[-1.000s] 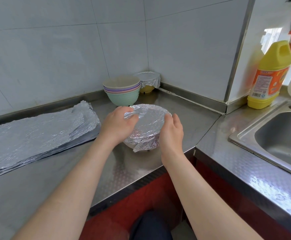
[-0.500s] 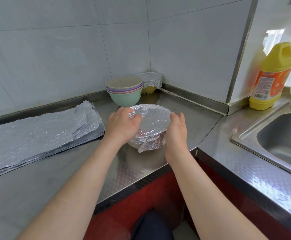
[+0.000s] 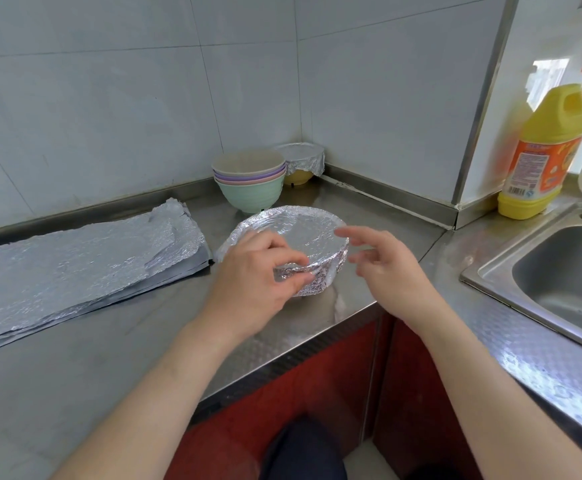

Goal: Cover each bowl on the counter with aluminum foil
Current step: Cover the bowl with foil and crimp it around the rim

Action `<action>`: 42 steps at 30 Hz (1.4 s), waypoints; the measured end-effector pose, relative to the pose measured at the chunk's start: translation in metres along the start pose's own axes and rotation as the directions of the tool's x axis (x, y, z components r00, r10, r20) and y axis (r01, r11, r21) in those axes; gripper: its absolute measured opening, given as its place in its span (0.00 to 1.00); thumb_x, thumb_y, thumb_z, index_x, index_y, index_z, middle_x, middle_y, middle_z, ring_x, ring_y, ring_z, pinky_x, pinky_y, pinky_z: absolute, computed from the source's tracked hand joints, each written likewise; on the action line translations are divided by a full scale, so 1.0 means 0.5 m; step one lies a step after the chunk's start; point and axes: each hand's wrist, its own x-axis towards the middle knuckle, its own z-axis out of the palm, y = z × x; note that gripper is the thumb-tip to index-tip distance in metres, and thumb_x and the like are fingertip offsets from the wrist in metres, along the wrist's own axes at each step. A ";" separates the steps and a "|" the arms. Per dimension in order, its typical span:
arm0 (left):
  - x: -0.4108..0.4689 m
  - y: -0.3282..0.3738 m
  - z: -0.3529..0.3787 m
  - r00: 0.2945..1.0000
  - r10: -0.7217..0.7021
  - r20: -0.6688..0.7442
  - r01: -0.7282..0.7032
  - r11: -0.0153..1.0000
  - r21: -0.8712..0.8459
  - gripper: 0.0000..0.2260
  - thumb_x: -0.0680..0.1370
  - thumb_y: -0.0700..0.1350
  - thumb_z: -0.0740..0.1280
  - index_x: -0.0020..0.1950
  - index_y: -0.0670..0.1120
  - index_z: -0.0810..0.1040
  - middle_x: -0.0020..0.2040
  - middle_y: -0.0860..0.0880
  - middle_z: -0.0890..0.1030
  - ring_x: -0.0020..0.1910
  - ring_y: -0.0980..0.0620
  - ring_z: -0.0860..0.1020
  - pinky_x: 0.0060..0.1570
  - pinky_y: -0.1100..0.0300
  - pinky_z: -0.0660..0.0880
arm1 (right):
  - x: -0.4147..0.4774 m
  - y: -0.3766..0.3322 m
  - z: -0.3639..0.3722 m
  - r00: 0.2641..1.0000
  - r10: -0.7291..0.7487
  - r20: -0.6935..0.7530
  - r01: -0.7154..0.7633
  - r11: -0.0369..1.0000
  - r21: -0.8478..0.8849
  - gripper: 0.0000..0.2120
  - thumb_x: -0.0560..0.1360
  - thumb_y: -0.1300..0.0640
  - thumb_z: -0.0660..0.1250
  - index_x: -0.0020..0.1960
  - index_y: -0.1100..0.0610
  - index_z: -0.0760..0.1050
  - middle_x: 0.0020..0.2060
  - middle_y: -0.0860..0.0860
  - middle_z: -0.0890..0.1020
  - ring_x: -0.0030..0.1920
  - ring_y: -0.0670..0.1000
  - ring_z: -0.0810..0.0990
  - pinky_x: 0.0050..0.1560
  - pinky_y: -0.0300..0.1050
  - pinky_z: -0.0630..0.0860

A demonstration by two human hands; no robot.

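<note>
Two bowls wear foil so far: a yellow bowl [image 3: 296, 176] just behind-right of the bowl stack [image 3: 249, 183], and the foil-wrapped bowl [image 3: 293, 233] being worked, just in front of that stack on the steel counter [image 3: 137, 341].

Left hand [image 3: 256, 284] pinches the crimped foil skirt on the bowl's near side, fingers and thumb curled on it. Right hand [image 3: 388, 268] hovers just right of the bowl, fingers spread and loose, holding nothing (it's motion-blurred, so I can't tell if it touches the rim).

Risks, as I read it:
- The skirt on the side away from the stack looks bunched, not tucked, and may spring loose on release.
- A hard pinch could tear the thin foil.
- The bowl looks light with one hand on it. A tug could skid it away from the stack toward the nearby counter edge.

Orientation: the bowl is upright, mouth up, foil top flat. It's round, so there's no long axis in plan, only the vertical one. The foil sheet pile [image 3: 75, 265] lies left of the stack, its long axis running away from it along the wall. The stack itself is uncovered, so there's more wrapping ahead.
</note>
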 end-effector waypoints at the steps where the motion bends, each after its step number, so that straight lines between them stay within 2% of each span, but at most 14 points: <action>1: -0.002 -0.001 0.001 1.000 -0.008 0.004 0.008 1.000 -0.027 0.09 0.69 0.52 0.74 0.46 0.52 0.85 0.41 0.55 0.78 0.45 0.53 0.75 0.47 0.56 0.72 | -0.004 0.001 -0.003 0.998 -0.050 0.043 0.054 0.994 -0.098 0.27 0.73 0.72 0.58 0.58 0.43 0.78 0.52 0.48 0.72 0.51 0.49 0.78 0.56 0.42 0.73; 4: -0.002 -0.006 -0.007 1.000 -0.024 0.018 0.025 0.999 -0.032 0.06 0.70 0.47 0.77 0.45 0.52 0.86 0.40 0.56 0.79 0.45 0.54 0.75 0.47 0.59 0.71 | -0.007 0.003 -0.018 0.960 -0.250 0.128 0.280 0.873 -0.400 0.21 0.73 0.66 0.70 0.59 0.45 0.79 0.61 0.48 0.69 0.49 0.49 0.73 0.51 0.42 0.72; 7: -0.004 -0.015 -0.020 0.999 -0.025 0.035 0.025 1.000 0.001 0.05 0.70 0.45 0.77 0.45 0.51 0.85 0.42 0.55 0.79 0.46 0.55 0.75 0.48 0.62 0.70 | 0.003 -0.010 -0.031 0.913 -0.327 0.246 0.408 0.768 -0.494 0.15 0.72 0.56 0.74 0.58 0.45 0.80 0.65 0.46 0.70 0.46 0.47 0.73 0.49 0.45 0.73; 10: -0.007 -0.012 -0.019 0.999 -0.002 0.050 0.000 0.999 0.035 0.09 0.69 0.52 0.76 0.47 0.53 0.85 0.43 0.56 0.78 0.47 0.57 0.73 0.49 0.70 0.66 | 0.014 -0.027 -0.026 0.873 -0.387 0.298 0.488 0.713 -0.504 0.11 0.72 0.54 0.74 0.54 0.49 0.81 0.60 0.46 0.74 0.37 0.50 0.77 0.42 0.49 0.76; 13: -0.003 0.002 -0.001 0.994 0.061 0.089 -0.070 0.992 0.105 0.18 0.68 0.61 0.69 0.51 0.52 0.84 0.43 0.56 0.77 0.46 0.54 0.72 0.47 0.61 0.70 | 0.017 -0.021 -0.012 0.822 -0.497 0.277 0.565 0.651 -0.507 0.10 0.69 0.57 0.77 0.49 0.53 0.82 0.51 0.49 0.78 0.33 0.51 0.76 0.32 0.48 0.76; 16: 0.002 0.007 0.015 0.994 0.097 0.055 -0.104 0.986 0.132 0.13 0.69 0.55 0.70 0.48 0.50 0.83 0.41 0.55 0.76 0.44 0.52 0.73 0.44 0.54 0.72 | 0.015 -0.014 0.001 0.799 -0.557 0.228 0.588 0.643 -0.490 0.06 0.69 0.57 0.73 0.46 0.55 0.81 0.44 0.50 0.79 0.34 0.53 0.77 0.28 0.48 0.76; 19: 0.007 0.001 0.020 0.994 0.102 0.034 -0.105 0.988 0.109 0.07 0.70 0.49 0.71 0.44 0.48 0.83 0.39 0.54 0.76 0.42 0.51 0.73 0.42 0.57 0.70 | 0.021 -0.015 0.009 0.781 -0.582 0.229 0.610 0.628 -0.484 0.05 0.70 0.55 0.70 0.43 0.56 0.80 0.40 0.51 0.79 0.34 0.55 0.79 0.28 0.49 0.77; 24: 0.010 -0.014 0.011 0.994 0.076 0.080 -0.081 0.995 0.053 0.05 0.68 0.46 0.74 0.41 0.47 0.85 0.36 0.53 0.77 0.39 0.54 0.73 0.41 0.61 0.68 | 0.028 -0.026 0.026 0.760 -0.575 0.304 0.643 0.592 -0.486 0.08 0.66 0.61 0.78 0.39 0.57 0.79 0.35 0.51 0.78 0.32 0.56 0.78 0.27 0.46 0.75; 26: 0.012 -0.017 0.001 0.995 0.036 0.090 -0.035 0.999 -0.012 0.05 0.67 0.43 0.77 0.41 0.47 0.85 0.37 0.54 0.78 0.39 0.55 0.74 0.42 0.59 0.70 | 0.029 -0.034 0.029 0.763 -0.565 0.314 0.642 0.603 -0.474 0.08 0.66 0.60 0.78 0.40 0.57 0.80 0.36 0.51 0.78 0.34 0.56 0.79 0.29 0.45 0.75; 29: 0.018 -0.021 -0.018 0.995 -0.036 0.098 0.049 0.990 -0.132 0.09 0.63 0.39 0.79 0.40 0.47 0.86 0.38 0.53 0.81 0.40 0.56 0.77 0.43 0.59 0.73 | 0.026 -0.050 0.023 0.771 -0.539 0.338 0.636 0.638 -0.434 0.10 0.68 0.57 0.77 0.47 0.55 0.81 0.41 0.50 0.79 0.42 0.54 0.78 0.38 0.47 0.75; 32: 0.017 -0.033 -0.040 0.990 -0.100 0.096 0.114 0.982 -0.151 0.09 0.63 0.39 0.80 0.39 0.51 0.86 0.38 0.55 0.82 0.44 0.57 0.77 0.47 0.60 0.72 | 0.025 -0.062 -0.001 0.810 -0.470 0.349 0.580 0.729 -0.363 0.13 0.69 0.54 0.76 0.53 0.52 0.81 0.47 0.48 0.78 0.47 0.47 0.75 0.47 0.45 0.74; 36: 0.009 -0.046 -0.066 0.979 -0.164 0.124 0.179 0.976 -0.121 0.11 0.65 0.44 0.80 0.40 0.58 0.84 0.43 0.59 0.80 0.49 0.60 0.76 0.52 0.68 0.70 | 0.032 -0.060 -0.024 0.813 -0.455 0.363 0.574 0.730 -0.371 0.11 0.69 0.55 0.77 0.51 0.52 0.82 0.46 0.47 0.80 0.48 0.48 0.75 0.49 0.50 0.75; 39: 0.003 -0.031 -0.057 0.987 -0.114 0.117 0.124 0.989 -0.081 0.10 0.64 0.50 0.80 0.44 0.58 0.85 0.45 0.59 0.79 0.50 0.61 0.74 0.51 0.72 0.67 | 0.034 -0.054 -0.012 0.799 -0.481 0.360 0.598 0.695 -0.398 0.10 0.69 0.57 0.77 0.49 0.53 0.82 0.44 0.49 0.80 0.47 0.52 0.76 0.46 0.52 0.76; 42: 0.000 -0.015 -0.026 0.998 -0.002 0.062 0.004 0.999 -0.040 0.11 0.65 0.52 0.78 0.45 0.53 0.86 0.42 0.56 0.79 0.45 0.57 0.74 0.48 0.66 0.69 | 0.038 -0.049 0.000 0.770 -0.528 0.358 0.638 0.643 -0.425 0.08 0.68 0.59 0.77 0.47 0.55 0.82 0.41 0.50 0.80 0.44 0.55 0.77 0.41 0.53 0.77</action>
